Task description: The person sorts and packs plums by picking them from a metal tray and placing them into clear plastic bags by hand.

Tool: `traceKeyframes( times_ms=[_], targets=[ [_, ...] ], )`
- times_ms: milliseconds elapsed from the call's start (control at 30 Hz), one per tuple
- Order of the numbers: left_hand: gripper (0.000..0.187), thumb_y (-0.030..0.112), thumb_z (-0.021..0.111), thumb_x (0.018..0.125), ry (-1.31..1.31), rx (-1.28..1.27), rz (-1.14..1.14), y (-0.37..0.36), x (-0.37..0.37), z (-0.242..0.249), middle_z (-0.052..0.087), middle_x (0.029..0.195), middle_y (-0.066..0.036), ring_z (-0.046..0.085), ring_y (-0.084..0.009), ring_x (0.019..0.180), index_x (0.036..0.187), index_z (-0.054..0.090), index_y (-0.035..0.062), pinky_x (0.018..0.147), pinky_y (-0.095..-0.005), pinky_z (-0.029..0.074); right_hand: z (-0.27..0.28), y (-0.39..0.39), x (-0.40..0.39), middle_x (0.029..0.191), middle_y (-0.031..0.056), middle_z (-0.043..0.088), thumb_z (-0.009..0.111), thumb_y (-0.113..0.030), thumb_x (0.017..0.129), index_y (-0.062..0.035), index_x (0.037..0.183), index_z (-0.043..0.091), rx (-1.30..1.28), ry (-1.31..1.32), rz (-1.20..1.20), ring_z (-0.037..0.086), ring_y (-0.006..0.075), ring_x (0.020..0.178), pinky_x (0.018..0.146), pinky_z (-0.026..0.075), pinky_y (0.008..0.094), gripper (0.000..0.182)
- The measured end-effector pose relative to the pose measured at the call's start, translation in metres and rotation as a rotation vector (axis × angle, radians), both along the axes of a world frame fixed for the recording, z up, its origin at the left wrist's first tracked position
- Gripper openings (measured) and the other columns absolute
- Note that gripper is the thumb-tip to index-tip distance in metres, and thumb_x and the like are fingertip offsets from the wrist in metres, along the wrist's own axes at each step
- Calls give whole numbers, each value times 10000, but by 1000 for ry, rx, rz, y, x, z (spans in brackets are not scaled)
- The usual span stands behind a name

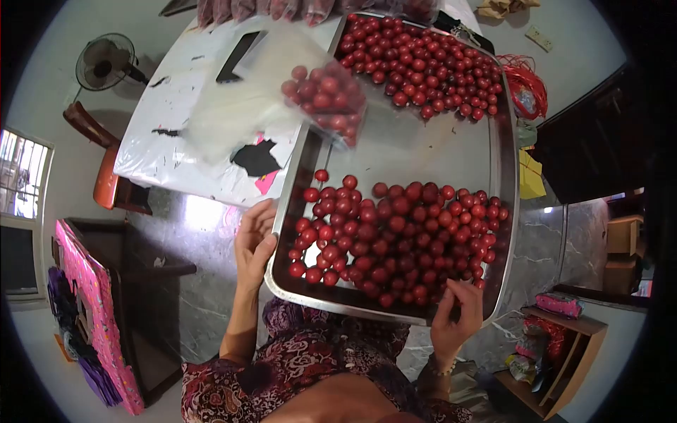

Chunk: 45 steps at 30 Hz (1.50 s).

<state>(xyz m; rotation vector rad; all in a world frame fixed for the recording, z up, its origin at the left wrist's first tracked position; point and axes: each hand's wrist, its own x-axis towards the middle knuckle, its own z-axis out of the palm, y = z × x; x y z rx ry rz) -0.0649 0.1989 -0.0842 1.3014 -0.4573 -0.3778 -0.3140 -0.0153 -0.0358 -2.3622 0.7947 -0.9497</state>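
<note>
A big metal tray (430, 148) holds two heaps of small round red fruits, one at the far end and a nearer heap (402, 225) in front of me. At the tray's left edge is my left hand (254, 247), its thumb against the rim and its fingers curled beside it. My right hand (458, 317) reaches over the near rim at the right, fingertips drawn together at the edge of the near heap. Whatever lies between those fingertips is hidden. A clear plastic bag (247, 99) with several red fruits in it rests partly over the tray's left rim.
The table (151, 134) has a white cover with dark torn spots. On it lie a dark flat object (240, 56) and filled bags (282, 8) at the back. Red string (525, 81) hangs right of the tray. A fan (106, 62) and a wooden chair (106, 166) stand left.
</note>
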Motion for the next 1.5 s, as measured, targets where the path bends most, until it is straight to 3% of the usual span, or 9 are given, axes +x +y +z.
traceKeyframes(
  times_ms=[100,200,267,500,800,1067,1333,1500],
  targets=[
    [497,100,698,844,-194,180,146,-1,18,12,624,1156,-122,599,-169,1022,1291,518,-22,915,-316,479,0,-3,-1,927,133,634,640,57,821,-16,993,683,-16,-19,18,619,286,795,672,508,344,192],
    [409,47,696,808,-471,348,137,-10,37,32,639,1138,-114,609,-201,1001,1207,609,18,893,-318,479,0,-2,0,901,133,633,643,64,806,-17,997,685,26,-34,21,623,272,760,619,512,332,212],
    [349,34,704,784,-886,558,72,-26,45,53,640,1122,-105,598,-270,1030,1130,666,67,888,-354,477,-1,-3,0,895,131,636,650,59,800,-20,996,686,26,-41,26,625,274,763,626,514,337,214],
    [299,58,710,792,-1241,821,-169,-66,60,72,623,1113,-70,516,-318,1174,1087,683,98,982,-432,419,-1,-4,-2,875,122,646,671,38,776,-36,988,690,23,-31,32,630,285,763,655,515,355,226],
    [304,92,664,825,-1347,911,-426,-80,70,69,631,1176,-60,522,-288,1177,1128,681,91,992,-411,388,-2,-4,-3,872,115,651,664,37,766,-42,992,693,36,-58,51,631,283,754,647,512,353,241],
    [310,99,662,803,-1458,1008,-449,-90,77,66,610,987,-41,546,-227,988,1113,681,112,936,-373,382,-4,-4,-4,867,117,650,662,24,777,-38,990,696,33,-68,40,629,280,747,639,509,347,224],
    [255,98,632,765,-1490,985,-411,-92,78,64,605,899,-50,563,-230,955,1016,678,102,898,-365,400,0,-2,-3,867,131,633,625,70,815,-4,985,658,51,-57,57,609,275,751,654,487,343,188],
    [172,106,648,810,-1394,929,-417,-92,76,72,598,859,-62,571,-243,920,979,627,82,903,-366,394,-1,-2,-2,867,129,633,633,78,812,-7,985,659,34,-53,50,611,277,753,661,489,342,194]
  ],
)
